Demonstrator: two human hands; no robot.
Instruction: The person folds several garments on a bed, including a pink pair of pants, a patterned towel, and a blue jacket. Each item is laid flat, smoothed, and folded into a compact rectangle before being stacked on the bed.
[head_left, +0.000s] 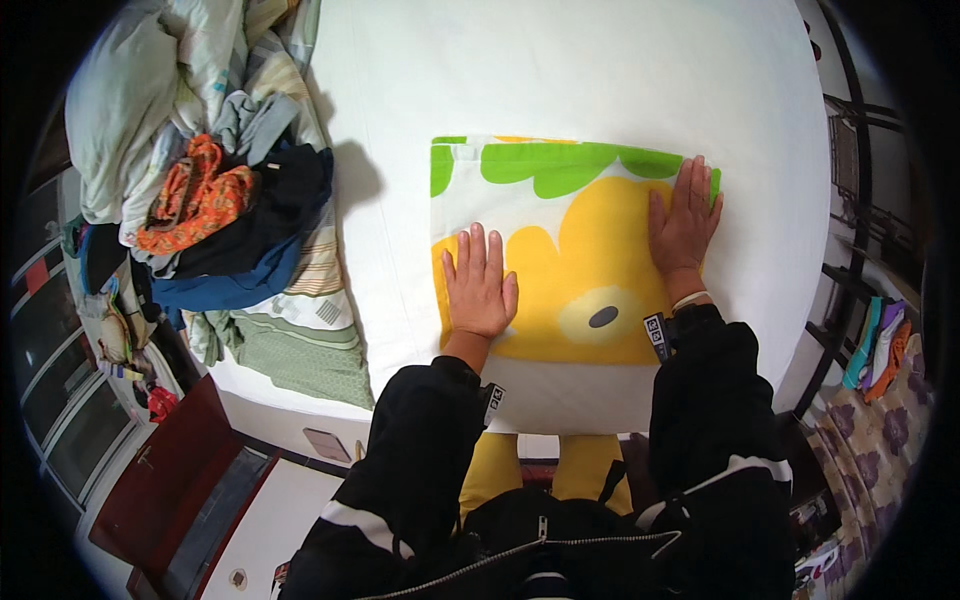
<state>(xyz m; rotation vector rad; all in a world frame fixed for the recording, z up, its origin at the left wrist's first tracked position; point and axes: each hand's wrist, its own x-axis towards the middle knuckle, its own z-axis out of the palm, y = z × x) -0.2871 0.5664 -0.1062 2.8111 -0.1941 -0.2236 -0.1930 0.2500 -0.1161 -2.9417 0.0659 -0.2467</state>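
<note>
A folded cloth (600, 247) with a large yellow and green flower print lies flat on the white bed sheet (570, 67) before me. My left hand (480, 289) rests palm down on its left part, fingers pointing away from me. On the right edge of the cloth lies my right hand (684, 217), also flat, its fingertips near the far right corner. Neither hand grips anything. The cloth's near edge runs just below a grey oval in the print.
Piled clothes and bedding lie at the left, with an orange patterned garment (199, 199), black clothing (281, 202) and a green striped quilt (300, 352). A dark red door (169, 465) stands at the lower left. Colourful cloths (877, 349) hang at the right beside a floral curtain (862, 435).
</note>
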